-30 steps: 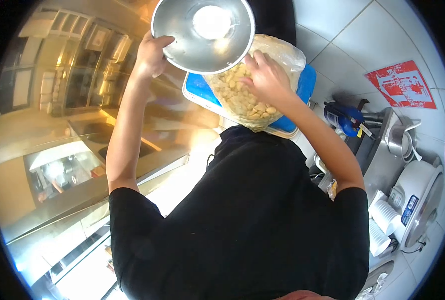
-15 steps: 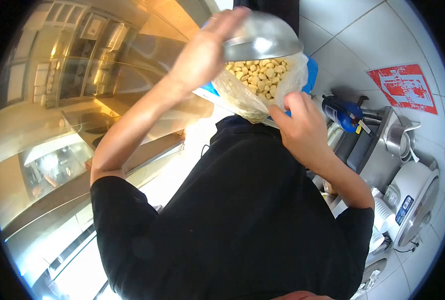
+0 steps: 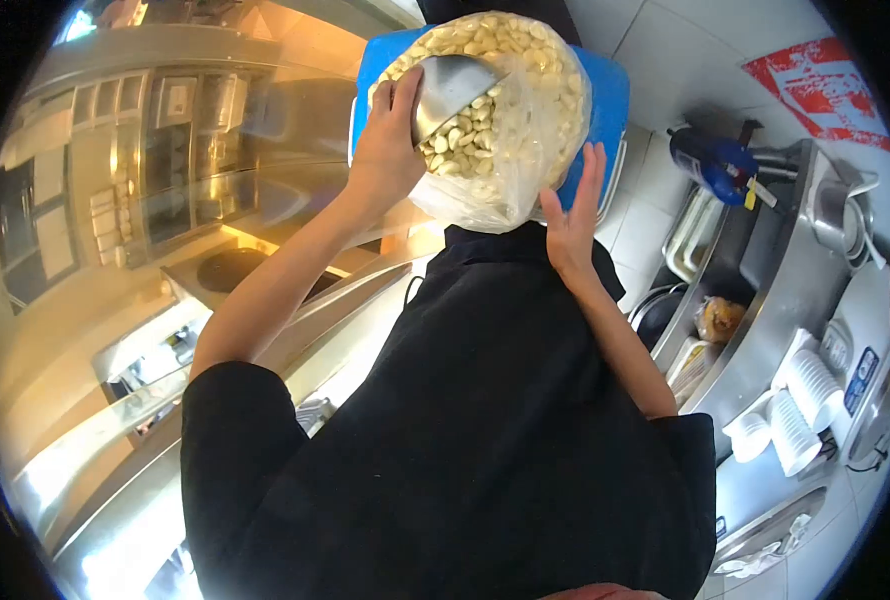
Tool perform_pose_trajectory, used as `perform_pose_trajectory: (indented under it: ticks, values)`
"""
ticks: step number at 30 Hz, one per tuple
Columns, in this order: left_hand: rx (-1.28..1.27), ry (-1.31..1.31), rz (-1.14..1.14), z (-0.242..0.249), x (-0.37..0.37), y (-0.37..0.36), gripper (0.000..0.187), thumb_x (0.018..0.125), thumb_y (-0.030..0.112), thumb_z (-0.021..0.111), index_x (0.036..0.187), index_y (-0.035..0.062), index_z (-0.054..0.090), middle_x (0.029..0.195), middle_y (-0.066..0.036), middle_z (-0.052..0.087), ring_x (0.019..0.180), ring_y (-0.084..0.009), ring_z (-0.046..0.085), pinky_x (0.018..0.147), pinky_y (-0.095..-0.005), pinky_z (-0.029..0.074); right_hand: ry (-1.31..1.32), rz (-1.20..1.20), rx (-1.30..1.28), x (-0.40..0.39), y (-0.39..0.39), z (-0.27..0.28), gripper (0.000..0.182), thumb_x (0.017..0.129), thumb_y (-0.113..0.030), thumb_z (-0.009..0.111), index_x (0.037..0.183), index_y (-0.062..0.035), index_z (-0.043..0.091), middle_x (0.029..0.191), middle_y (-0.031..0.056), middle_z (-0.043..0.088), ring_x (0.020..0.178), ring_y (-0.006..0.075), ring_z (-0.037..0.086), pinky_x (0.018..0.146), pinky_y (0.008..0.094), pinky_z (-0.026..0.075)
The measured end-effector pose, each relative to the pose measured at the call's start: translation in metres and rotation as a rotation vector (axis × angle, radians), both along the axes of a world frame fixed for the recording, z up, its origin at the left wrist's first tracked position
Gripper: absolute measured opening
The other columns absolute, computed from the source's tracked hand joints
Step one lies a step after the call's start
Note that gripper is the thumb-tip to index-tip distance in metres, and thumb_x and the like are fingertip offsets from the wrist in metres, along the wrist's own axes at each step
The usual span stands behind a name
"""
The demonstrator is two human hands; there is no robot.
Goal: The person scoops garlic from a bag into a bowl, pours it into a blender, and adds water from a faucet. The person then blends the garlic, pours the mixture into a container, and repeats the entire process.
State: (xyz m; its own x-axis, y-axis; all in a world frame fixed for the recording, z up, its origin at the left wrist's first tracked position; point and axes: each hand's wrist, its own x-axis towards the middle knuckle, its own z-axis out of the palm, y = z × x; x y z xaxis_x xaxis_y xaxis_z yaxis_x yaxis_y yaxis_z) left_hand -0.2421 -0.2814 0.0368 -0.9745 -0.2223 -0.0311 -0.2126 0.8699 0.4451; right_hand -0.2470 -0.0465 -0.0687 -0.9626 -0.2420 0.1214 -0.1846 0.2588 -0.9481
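A clear plastic bag [image 3: 530,150] full of pale, rounded pieces [image 3: 465,140] sits over a blue container [image 3: 605,95]. My left hand [image 3: 387,150] is closed on the rim of a shiny metal bowl [image 3: 450,88], which is tilted among the pieces on the bag's left side. Its fingertips are partly hidden behind the bowl. At the bag's lower right, my right hand [image 3: 575,220] stands open with its fingers stretched upward, and nothing is in it.
To the left is a glossy metal surface [image 3: 295,130]. On the right are a steel counter [image 3: 795,270], a blue object [image 3: 715,165], metal pots [image 3: 840,215], stacked white cups [image 3: 793,430] and a bagged item [image 3: 720,320]. A red and white sign [image 3: 825,90] lies on the tiles.
The metal bowl has moved down and left into the pieces with my left hand. My right hand has let go of the bag's edge and opened. More of the bag and blue container shows.
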Motion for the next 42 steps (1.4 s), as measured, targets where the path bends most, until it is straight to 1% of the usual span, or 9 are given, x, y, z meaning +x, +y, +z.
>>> perform_pose_trajectory:
  ticks: [6, 14, 18, 21, 27, 32, 34, 40, 42]
  values:
    - [0.193, -0.138, -0.008, -0.006, -0.015, -0.004, 0.075, 0.066, -0.004, 0.051, 0.135, 0.0094, 0.026, 0.107, -0.029, 0.054, 0.098, -0.0442, 0.054, 0.084, -0.0444, 0.044, -0.084, -0.208, -0.276, -0.005, -0.057, -0.032, 0.079, 0.089, -0.041, 0.044, 0.139, 0.0089, 0.009, 0.146, 0.0276, 0.009, 0.138, 0.0376, 0.005, 0.111, 0.0424, 0.005]
    - [0.702, -0.325, 0.165, -0.046, -0.013, -0.03, 0.068, 0.072, -0.002, 0.045, 0.137, 0.0053, 0.026, 0.12, -0.023, 0.052, 0.104, -0.0297, 0.056, 0.09, -0.0325, 0.044, 0.133, -0.305, 0.082, -0.013, -0.099, -0.016, 0.08, 0.084, -0.039, 0.048, 0.139, 0.0076, 0.013, 0.145, 0.0304, 0.007, 0.133, 0.0474, 0.009, 0.108, 0.0486, 0.011]
    - [0.855, -0.474, 0.309, -0.024, -0.021, -0.029, 0.073, 0.066, -0.004, 0.043, 0.137, 0.0065, 0.028, 0.112, -0.018, 0.053, 0.091, -0.0251, 0.054, 0.063, -0.0361, 0.049, 0.192, -0.298, 0.133, -0.011, -0.098, -0.014, 0.077, 0.083, -0.029, 0.051, 0.139, 0.0073, 0.012, 0.145, 0.0305, 0.007, 0.132, 0.0492, 0.011, 0.107, 0.0504, 0.012]
    - [1.005, -0.468, 0.369, -0.03, -0.015, -0.028, 0.072, 0.063, -0.004, 0.043, 0.133, 0.0056, 0.033, 0.1, -0.014, 0.053, 0.079, -0.0207, 0.052, 0.052, -0.0361, 0.045, 0.189, -0.311, 0.282, -0.011, -0.098, -0.027, 0.074, 0.083, -0.022, 0.05, 0.139, 0.0076, 0.011, 0.145, 0.0292, 0.01, 0.133, 0.047, 0.012, 0.109, 0.0475, 0.012]
    - [1.295, -0.537, 0.41, -0.066, -0.018, -0.029, 0.043, 0.064, -0.005, 0.045, 0.106, 0.0044, 0.046, 0.08, -0.005, 0.047, 0.068, -0.0164, 0.046, 0.053, -0.0341, 0.039, -0.039, -0.095, -0.074, -0.009, -0.045, -0.024, 0.07, 0.086, -0.022, 0.043, 0.14, 0.0069, 0.01, 0.146, 0.0248, 0.015, 0.136, 0.0336, 0.016, 0.11, 0.0404, 0.012]
    - [1.493, -0.602, 0.552, -0.09, -0.008, -0.03, 0.016, 0.066, -0.005, 0.048, 0.08, 0.001, 0.051, 0.071, -0.004, 0.046, 0.063, -0.0147, 0.044, 0.055, -0.0316, 0.037, -0.028, -0.263, -0.34, -0.026, -0.028, 0.008, 0.076, 0.093, -0.055, 0.027, 0.143, -0.0002, 0.012, 0.149, 0.0139, 0.016, 0.138, 0.0263, 0.014, 0.11, 0.0381, 0.014]
    - [1.39, -0.542, 0.393, -0.085, -0.009, -0.014, 0.017, 0.068, -0.004, 0.05, 0.084, -0.0081, 0.054, 0.085, -0.014, 0.052, 0.075, -0.0234, 0.053, 0.064, -0.0362, 0.046, 0.127, -0.144, -0.116, -0.036, -0.037, 0.013, 0.067, 0.094, -0.047, 0.028, 0.142, -0.0011, 0.017, 0.149, 0.014, 0.017, 0.137, 0.0282, 0.016, 0.11, 0.0382, 0.014]
    - [1.604, -0.373, 0.502, -0.068, -0.012, -0.011, 0.006, 0.069, -0.005, 0.05, 0.074, -0.0018, 0.051, 0.068, -0.005, 0.048, 0.063, -0.0148, 0.048, 0.055, -0.0298, 0.039, 0.276, 0.116, 0.397, -0.048, -0.049, 0.027, 0.047, 0.096, -0.026, 0.03, 0.138, -0.0039, 0.031, 0.148, 0.0132, 0.021, 0.136, 0.0326, 0.02, 0.11, 0.037, 0.015]
    - [1.531, -0.51, 0.429, -0.098, -0.01, -0.013, 0.02, 0.067, -0.008, 0.049, 0.082, 0.0047, 0.05, 0.075, -0.004, 0.05, 0.061, -0.0154, 0.048, 0.051, -0.0325, 0.039, 0.141, 0.009, 0.14, -0.048, -0.056, 0.03, 0.044, 0.095, -0.026, 0.035, 0.132, -0.001, 0.038, 0.143, 0.0137, 0.03, 0.131, 0.03, 0.028, 0.108, 0.0364, 0.022]
